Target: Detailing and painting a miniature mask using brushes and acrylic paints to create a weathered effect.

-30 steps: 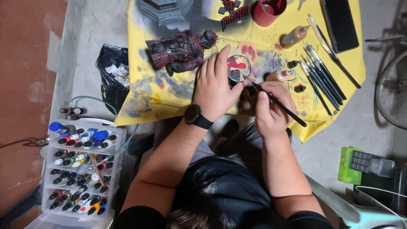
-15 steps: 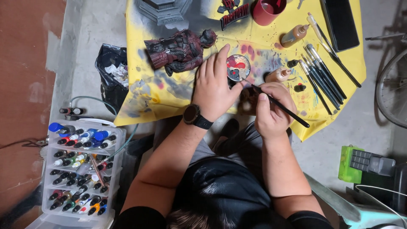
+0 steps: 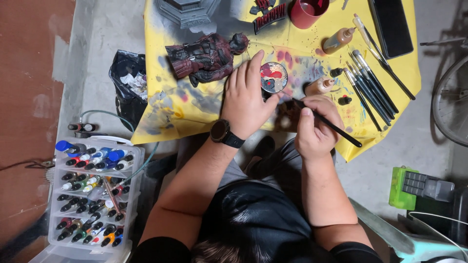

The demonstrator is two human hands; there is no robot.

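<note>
Pinching a thin black brush (image 3: 327,122) w/ right hand (image 3: 316,127); left hand (image 3: 247,100) flat, fingers spread, beside round palette (image 3: 273,77).

– What's the right hand (image 3: 316,130) doing?
– It grips a black paintbrush (image 3: 327,123), its tip pointing toward the left hand (image 3: 247,100).
– And the left?
– It lies flat on the yellow cloth (image 3: 195,109), fingertips beside a round palette (image 3: 273,77); a dark red figure (image 3: 207,57) lies just beyond it.
</note>
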